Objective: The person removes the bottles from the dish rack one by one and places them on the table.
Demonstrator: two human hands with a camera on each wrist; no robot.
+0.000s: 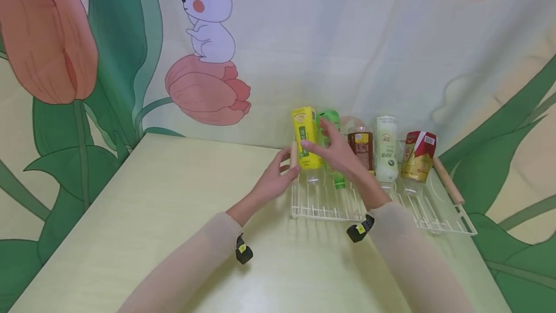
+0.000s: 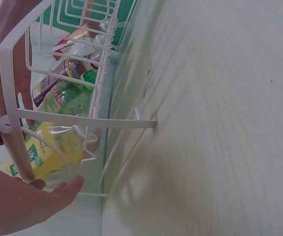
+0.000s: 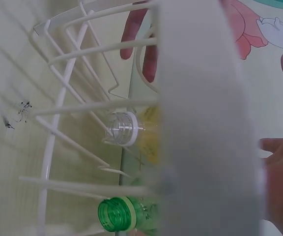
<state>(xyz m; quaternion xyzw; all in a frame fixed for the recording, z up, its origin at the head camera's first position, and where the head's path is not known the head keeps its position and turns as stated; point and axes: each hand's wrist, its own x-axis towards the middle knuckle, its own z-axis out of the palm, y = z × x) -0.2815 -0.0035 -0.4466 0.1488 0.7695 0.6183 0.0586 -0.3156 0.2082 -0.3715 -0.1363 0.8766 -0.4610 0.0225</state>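
At the left end of a white wire rack (image 1: 321,215), my left hand (image 1: 271,180) holds the wooden handle (image 1: 293,154), its fingers and thumb about the bar; in the left wrist view this handle (image 2: 18,150) lies against the fingers. My right hand (image 1: 340,153) reaches over the bottles with fingers spread. It is before a green bottle (image 1: 328,119) and beside a yellow-labelled bottle (image 1: 307,134); whether it touches either I cannot tell. Both bottles lean neck-down in the rack. In the right wrist view, their open necks show, one clear (image 3: 122,129) and one green (image 3: 116,214).
Farther right in the rack lean a brown-labelled bottle (image 1: 361,148), a pale bottle (image 1: 386,146) and a red and gold bottle (image 1: 419,156). A second wooden handle (image 1: 448,181) is at the right end. The rack stands on a pale table (image 1: 173,216) against a printed cloth (image 1: 304,57).
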